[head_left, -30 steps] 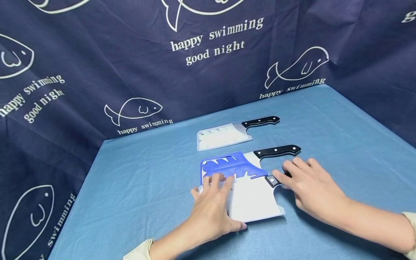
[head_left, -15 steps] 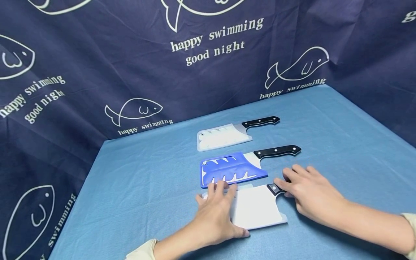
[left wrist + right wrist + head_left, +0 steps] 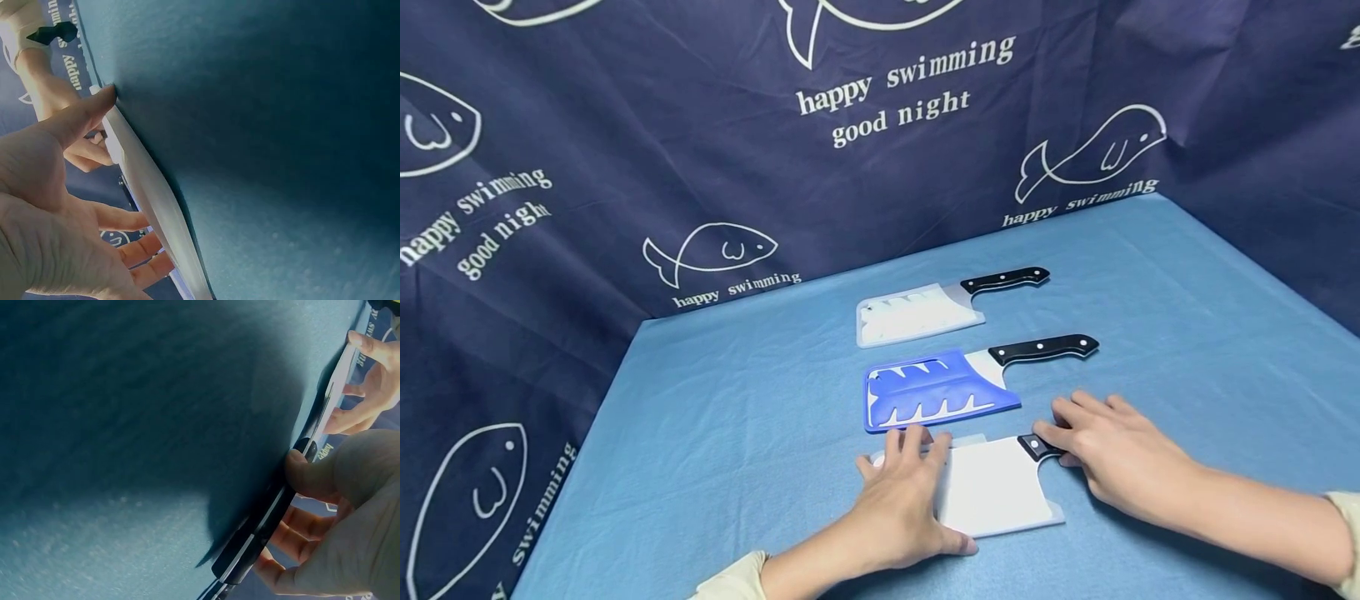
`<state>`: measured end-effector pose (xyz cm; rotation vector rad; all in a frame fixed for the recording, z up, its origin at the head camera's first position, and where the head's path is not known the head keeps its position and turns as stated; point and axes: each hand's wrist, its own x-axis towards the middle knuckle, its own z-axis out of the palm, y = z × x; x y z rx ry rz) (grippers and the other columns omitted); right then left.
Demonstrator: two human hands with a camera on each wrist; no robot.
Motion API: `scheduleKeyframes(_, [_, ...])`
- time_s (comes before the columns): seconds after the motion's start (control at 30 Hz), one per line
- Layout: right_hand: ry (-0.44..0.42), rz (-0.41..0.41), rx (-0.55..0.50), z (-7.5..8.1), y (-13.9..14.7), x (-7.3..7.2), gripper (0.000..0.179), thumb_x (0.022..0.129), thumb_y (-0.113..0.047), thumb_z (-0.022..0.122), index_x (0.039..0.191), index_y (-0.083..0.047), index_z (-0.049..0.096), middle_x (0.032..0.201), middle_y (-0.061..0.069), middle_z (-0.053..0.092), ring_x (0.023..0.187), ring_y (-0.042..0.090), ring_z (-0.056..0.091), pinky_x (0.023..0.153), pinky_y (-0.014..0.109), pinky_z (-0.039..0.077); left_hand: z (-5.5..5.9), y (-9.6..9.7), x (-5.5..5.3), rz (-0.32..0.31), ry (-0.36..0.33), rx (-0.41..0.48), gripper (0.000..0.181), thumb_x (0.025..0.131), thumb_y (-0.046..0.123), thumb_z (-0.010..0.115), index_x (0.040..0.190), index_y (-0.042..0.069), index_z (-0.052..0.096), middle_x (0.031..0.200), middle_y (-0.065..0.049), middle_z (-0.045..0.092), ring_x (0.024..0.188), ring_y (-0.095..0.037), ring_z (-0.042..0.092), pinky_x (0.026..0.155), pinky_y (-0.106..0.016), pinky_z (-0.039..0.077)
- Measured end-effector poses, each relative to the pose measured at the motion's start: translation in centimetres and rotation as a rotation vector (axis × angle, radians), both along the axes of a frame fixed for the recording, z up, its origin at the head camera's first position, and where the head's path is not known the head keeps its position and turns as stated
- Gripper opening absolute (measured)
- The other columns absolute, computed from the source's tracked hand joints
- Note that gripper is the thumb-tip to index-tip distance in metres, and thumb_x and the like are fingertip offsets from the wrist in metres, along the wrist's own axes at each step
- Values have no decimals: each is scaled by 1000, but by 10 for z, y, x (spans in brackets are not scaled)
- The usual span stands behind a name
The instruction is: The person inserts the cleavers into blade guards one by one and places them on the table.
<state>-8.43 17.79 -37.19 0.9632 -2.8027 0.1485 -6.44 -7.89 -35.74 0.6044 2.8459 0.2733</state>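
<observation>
Nearest me on the blue cloth lies a cleaver in a white cover [image 3: 996, 487], its black handle [image 3: 259, 525] pointing right. My left hand [image 3: 898, 517] spans the cover, thumb on the near edge and fingers at the far edge, hiding its left part. Between thumb and fingers, my right hand [image 3: 1123, 454] holds the handle and hides most of it in the head view. Just behind lies a cleaver in a blue cover [image 3: 936, 390]. Farther back is another cleaver in a whitish, see-through cover [image 3: 917, 315]. All three handles point right.
A light-blue cloth [image 3: 737, 400] covers the table. Dark blue curtains [image 3: 925, 200] with white fish drawings and lettering hang along its back and sides. The table's left edge runs diagonally, and the back edge lies beyond the farthest cleaver.
The nearest cleaver has come towards me, with both hands holding it. It overlapped the blue cover in view a second ago; now that cover shows almost whole. The other two cleavers stay put.
</observation>
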Motion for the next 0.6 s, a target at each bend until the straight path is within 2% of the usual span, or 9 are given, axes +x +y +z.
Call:
scheduleKeyframes(0.2, [-7,0,-7,-2,2,0,36,76,-18,80,111,-19,72,90,-6,49,82,16,46,61,40,40,-2,0,2,-8,11,2,106,56,61,85,142,15,44,127,-3,41,112,-23,35,79,-66,34])
scheduleKeyframes(0.47, [12,18,-25,-3,5,0,37,75,-20,80,110,-20,72,86,-10,44,78,12,42,61,34,36,-3,0,3,-3,17,8,107,55,62,85,143,16,44,129,-2,41,113,-22,36,80,-66,33])
scheduleKeyframes(0.6, [-29,21,-27,-1,7,-1,38,77,-23,79,114,-20,71,88,-10,46,78,11,42,63,34,36,-2,0,5,-2,5,4,109,56,64,83,145,15,42,131,-3,40,115,-23,36,83,-69,33])
